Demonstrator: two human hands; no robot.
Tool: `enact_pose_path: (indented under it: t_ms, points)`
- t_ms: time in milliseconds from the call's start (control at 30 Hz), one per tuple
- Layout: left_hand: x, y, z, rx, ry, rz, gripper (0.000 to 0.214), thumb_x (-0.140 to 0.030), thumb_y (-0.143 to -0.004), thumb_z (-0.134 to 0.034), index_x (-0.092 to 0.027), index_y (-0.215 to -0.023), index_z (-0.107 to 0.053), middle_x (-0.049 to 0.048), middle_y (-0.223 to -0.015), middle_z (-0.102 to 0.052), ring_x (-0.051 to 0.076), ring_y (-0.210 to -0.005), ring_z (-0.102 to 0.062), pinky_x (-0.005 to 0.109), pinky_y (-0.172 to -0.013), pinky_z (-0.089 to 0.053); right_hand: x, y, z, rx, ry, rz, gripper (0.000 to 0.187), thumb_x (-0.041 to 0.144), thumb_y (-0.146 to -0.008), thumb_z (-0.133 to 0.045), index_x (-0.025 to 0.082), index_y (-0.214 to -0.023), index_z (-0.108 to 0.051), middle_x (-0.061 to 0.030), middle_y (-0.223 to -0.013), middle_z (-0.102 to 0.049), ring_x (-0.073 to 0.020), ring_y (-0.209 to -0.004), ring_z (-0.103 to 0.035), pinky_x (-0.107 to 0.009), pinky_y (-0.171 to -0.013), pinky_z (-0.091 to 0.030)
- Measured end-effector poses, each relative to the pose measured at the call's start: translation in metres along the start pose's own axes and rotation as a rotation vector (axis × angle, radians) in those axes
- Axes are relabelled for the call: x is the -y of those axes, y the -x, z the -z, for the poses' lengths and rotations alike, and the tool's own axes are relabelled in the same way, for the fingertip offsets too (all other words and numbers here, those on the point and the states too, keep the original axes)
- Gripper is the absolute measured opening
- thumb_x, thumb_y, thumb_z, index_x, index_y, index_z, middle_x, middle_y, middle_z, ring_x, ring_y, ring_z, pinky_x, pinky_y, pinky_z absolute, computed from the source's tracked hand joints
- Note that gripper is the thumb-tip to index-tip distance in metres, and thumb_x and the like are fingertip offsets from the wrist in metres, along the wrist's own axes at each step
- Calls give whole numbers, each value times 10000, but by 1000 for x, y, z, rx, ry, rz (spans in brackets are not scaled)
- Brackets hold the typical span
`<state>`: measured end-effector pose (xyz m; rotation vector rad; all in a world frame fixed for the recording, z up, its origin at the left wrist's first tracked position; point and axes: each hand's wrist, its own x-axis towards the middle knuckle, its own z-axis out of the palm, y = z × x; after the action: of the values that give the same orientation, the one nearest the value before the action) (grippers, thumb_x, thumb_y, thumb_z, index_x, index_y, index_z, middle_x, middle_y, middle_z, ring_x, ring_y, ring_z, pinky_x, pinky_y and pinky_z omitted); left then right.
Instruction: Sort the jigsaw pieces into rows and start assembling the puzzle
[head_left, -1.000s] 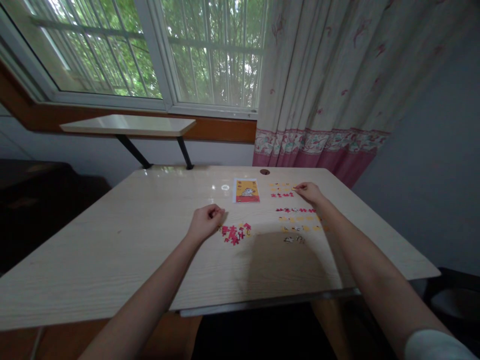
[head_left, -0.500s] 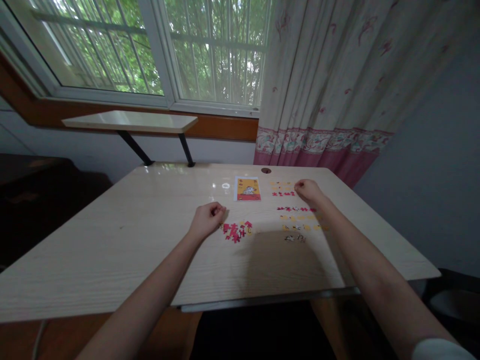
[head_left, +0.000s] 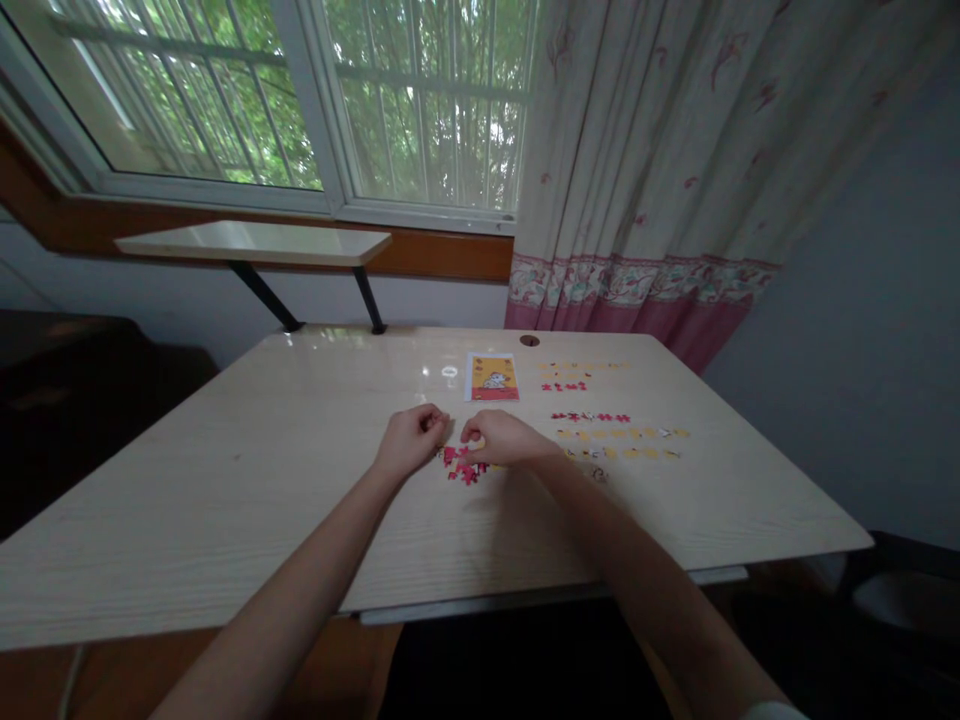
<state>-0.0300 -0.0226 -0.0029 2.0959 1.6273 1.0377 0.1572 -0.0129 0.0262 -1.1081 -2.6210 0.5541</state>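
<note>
My left hand point(head_left: 409, 441) rests on the wooden table point(head_left: 225, 500) with its fingers curled shut, just left of a small heap of red puzzle pieces point(head_left: 463, 466). My right hand point(head_left: 504, 440) lies over the right side of that heap, fingers bent down in a pinch on the pieces; what it holds is hidden. Sorted rows of red and yellow puzzle pieces point(head_left: 615, 435) lie to the right. A small orange picture card point(head_left: 493, 377) lies beyond the hands.
A round cable hole point(head_left: 529, 341) sits near the table's far edge. A white shelf on black brackets point(head_left: 255, 243) hangs under the window. A patterned curtain point(head_left: 660, 180) hangs at the back right. Dark furniture stands at the left.
My right hand has left the far rows of pieces and come back left to the red heap beside my left hand. My left hand has stayed put.
</note>
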Motion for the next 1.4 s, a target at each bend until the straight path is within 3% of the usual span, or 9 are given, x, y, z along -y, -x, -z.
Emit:
enact_pose_path:
  t_ms: [133,467,633,767,1033,1233,1400]
  points:
    - [-1,0,0,8,-21,-7,311,-405,-791,-466,-157,-644,-583,-27,-516,-519,104,-482,-456,213,-490,-298,-7,0,-6,20,-60,10,194,317,-684,-684,161,-798,-682,-39,-780,-653,-130,-724,-576,-208,-643,-382]
    - [-4,2,3,54,-54,-53,310,-405,-805,-455,-167,-647,-576,-25,-506,-524,109,-470,-458,214,-485,-294,-9,4,-3,-78,-136,-69,52,173,-701,-660,146,-745,-671,-22,-715,-643,-112,-655,-557,-217,-631,-378]
    - [-5,3,4,65,-76,-61,299,-393,-814,-456,-167,-659,-576,-20,-515,-525,105,-467,-451,214,-486,-287,-14,6,-4,-137,-50,-46,130,224,-791,-579,149,-809,-684,-53,-775,-650,-137,-732,-563,-248,-706,-382]
    - [-7,4,6,59,-65,-71,291,-385,-813,-456,-165,-667,-579,-21,-516,-518,103,-467,-445,212,-483,-284,-17,7,-6,-117,6,-9,263,360,-666,-717,164,-839,-682,-54,-820,-639,-162,-787,-553,-267,-735,-376]
    - [-10,3,5,75,42,-60,309,-401,-794,-481,-152,-653,-597,-28,-509,-499,96,-477,-427,204,-477,-296,-11,7,-4,-133,-162,-12,81,190,-723,-658,172,-796,-689,-28,-773,-666,-135,-758,-581,-244,-731,-398]
    - [-11,4,3,122,206,-33,292,-401,-763,-530,-134,-711,-636,-32,-498,-458,93,-477,-404,198,-468,-307,-9,7,-6,-227,-433,-80,196,190,-746,-612,168,-936,-655,-14,-754,-651,-110,-687,-592,-217,-651,-436]
    - [-13,5,2,139,247,-20,273,-383,-738,-559,-126,-746,-650,-35,-485,-458,87,-455,-391,192,-446,-297,-5,9,-8,-195,-506,-70,412,211,-693,-669,183,-1082,-535,24,-691,-617,-108,-637,-590,-215,-606,-440]
